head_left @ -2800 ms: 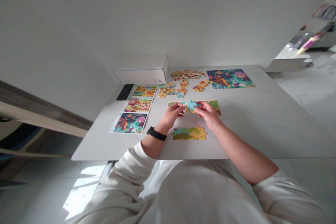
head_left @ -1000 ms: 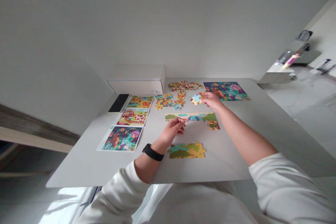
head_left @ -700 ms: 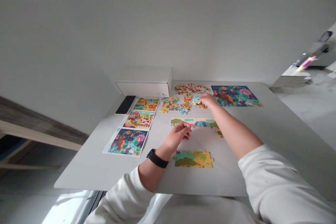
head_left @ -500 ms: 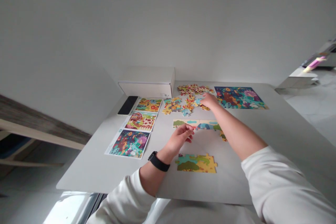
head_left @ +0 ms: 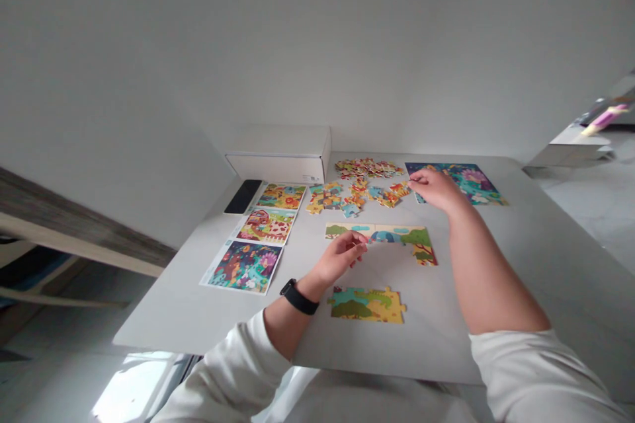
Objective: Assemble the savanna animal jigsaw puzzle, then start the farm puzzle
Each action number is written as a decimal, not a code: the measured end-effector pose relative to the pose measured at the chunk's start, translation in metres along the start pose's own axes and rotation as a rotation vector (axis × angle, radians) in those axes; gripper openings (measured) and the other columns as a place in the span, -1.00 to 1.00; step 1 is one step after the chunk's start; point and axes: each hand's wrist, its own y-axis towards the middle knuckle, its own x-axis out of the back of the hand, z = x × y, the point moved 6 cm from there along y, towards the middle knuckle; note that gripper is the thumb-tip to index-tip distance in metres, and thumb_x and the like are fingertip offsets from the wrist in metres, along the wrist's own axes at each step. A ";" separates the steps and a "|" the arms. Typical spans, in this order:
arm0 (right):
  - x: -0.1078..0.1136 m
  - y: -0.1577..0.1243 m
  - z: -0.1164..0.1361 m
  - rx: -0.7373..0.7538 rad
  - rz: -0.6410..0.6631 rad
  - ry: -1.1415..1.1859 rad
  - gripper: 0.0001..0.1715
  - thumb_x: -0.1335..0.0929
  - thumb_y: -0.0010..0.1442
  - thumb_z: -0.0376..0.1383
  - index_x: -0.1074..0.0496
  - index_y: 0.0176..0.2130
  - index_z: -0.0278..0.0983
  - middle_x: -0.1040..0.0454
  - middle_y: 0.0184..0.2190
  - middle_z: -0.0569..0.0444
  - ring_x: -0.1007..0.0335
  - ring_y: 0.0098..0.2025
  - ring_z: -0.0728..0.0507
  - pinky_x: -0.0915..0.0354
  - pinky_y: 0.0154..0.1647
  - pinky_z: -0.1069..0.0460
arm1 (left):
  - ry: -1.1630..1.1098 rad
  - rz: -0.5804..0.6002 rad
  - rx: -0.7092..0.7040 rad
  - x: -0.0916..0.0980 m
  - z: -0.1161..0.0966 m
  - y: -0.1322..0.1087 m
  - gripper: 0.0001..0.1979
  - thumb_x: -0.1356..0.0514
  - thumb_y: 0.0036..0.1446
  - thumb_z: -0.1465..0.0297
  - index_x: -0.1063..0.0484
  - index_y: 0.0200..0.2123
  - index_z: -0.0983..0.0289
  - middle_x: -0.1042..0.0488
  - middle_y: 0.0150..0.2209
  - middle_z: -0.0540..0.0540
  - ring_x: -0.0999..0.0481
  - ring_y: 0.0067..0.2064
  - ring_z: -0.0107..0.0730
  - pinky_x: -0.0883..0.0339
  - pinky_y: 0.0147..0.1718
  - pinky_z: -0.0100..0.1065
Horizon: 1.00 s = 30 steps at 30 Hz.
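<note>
Your top strip (head_left: 384, 236) and lower block (head_left: 367, 306) are pieced together, apart; other pieces (head_left: 325, 198) lie loose. Left hand (head_left: 340, 259), right hand (head_left: 437, 189): fingers narrow, can't tell if holding.

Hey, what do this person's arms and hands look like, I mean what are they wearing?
The left hand and right hand are gloveless. The off-white, creased left sleeve and right sleeve leave the forearms partly bare. A black wristwatch circles the left wrist; none shows on the right.

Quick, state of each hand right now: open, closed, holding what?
Left hand: loosely curled; can't tell if holding anything.
Right hand: pinched beside puzzle pieces; holding can't be told.
</note>
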 end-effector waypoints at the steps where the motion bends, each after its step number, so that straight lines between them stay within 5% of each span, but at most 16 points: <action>1: 0.004 -0.007 0.000 0.011 0.012 0.013 -0.60 -0.44 0.36 -0.08 -0.65 0.10 -0.17 -0.74 -0.04 -0.06 -0.66 -0.12 -0.22 -0.48 -0.05 -0.05 | 0.074 0.013 -0.049 0.000 -0.001 0.002 -0.56 -0.37 0.26 -0.02 -0.51 -0.12 0.25 -0.56 -0.21 0.09 -0.48 -0.32 -0.47 -0.34 -0.39 -0.45; 7: 0.003 -0.026 0.009 0.051 0.095 0.036 -0.59 -0.45 0.38 -0.04 -0.64 0.10 -0.18 -0.74 -0.05 -0.06 -0.65 -0.17 -0.20 -0.44 -0.13 -0.01 | 0.829 0.024 -0.456 -0.001 -0.034 0.011 -0.81 -0.21 0.44 0.31 -0.59 -0.03 0.22 -0.63 -0.13 0.14 -0.58 -0.24 -0.40 -0.46 -0.20 -0.35; 11: -0.001 -0.027 0.016 0.067 0.106 -0.025 -0.61 -0.45 0.39 -0.05 -0.66 0.09 -0.16 -0.75 -0.04 -0.03 -0.66 -0.12 -0.21 -0.41 -0.12 0.00 | 1.216 0.055 -0.603 0.000 -0.059 0.027 -0.76 -0.17 0.46 0.41 -0.60 0.06 0.18 -0.64 -0.01 0.17 -0.66 -0.03 -0.27 -0.50 -0.07 -0.31; 16: -0.003 -0.028 0.014 0.070 0.112 -0.036 -0.62 -0.45 0.40 -0.06 -0.66 0.11 -0.13 -0.74 0.00 -0.02 -0.66 -0.06 -0.23 -0.41 -0.09 -0.01 | 1.360 -0.077 -0.502 0.022 -0.096 0.060 -0.75 -0.19 0.46 0.37 -0.60 0.10 0.17 -0.63 0.07 0.17 -0.67 -0.05 -0.25 -0.50 -0.10 -0.32; 21: -0.004 -0.021 0.007 0.082 0.099 -0.073 -0.65 -0.44 0.39 -0.19 -0.66 0.12 -0.14 -0.74 -0.03 -0.02 -0.67 -0.09 -0.22 -0.44 -0.06 -0.02 | 1.372 -0.231 -0.346 0.064 -0.128 0.078 -0.73 -0.27 0.40 0.35 -0.62 0.11 0.18 -0.65 0.07 0.15 -0.65 -0.14 -0.28 -0.47 -0.12 -0.32; 26: -0.022 -0.011 0.005 0.099 0.102 -0.133 -0.63 -0.38 0.41 -0.31 -0.66 0.12 -0.11 -0.74 -0.03 0.01 -0.67 -0.05 -0.21 -0.46 0.00 -0.02 | 1.410 -0.269 -0.238 0.110 -0.134 0.081 -0.72 -0.31 0.34 0.35 -0.62 0.09 0.18 -0.67 0.02 0.14 -0.65 -0.15 -0.24 -0.45 -0.14 -0.30; 30: -0.055 -0.009 0.008 0.118 0.116 -0.264 -0.52 -0.33 0.42 -0.43 -0.63 0.21 -0.18 -0.63 0.20 -0.11 -0.56 0.21 -0.24 -0.39 0.25 -0.05 | 1.422 -0.302 -0.167 0.130 -0.131 0.081 -0.71 -0.31 0.31 0.39 -0.62 0.09 0.14 -0.67 0.02 0.11 -0.65 -0.13 -0.24 -0.45 -0.13 -0.29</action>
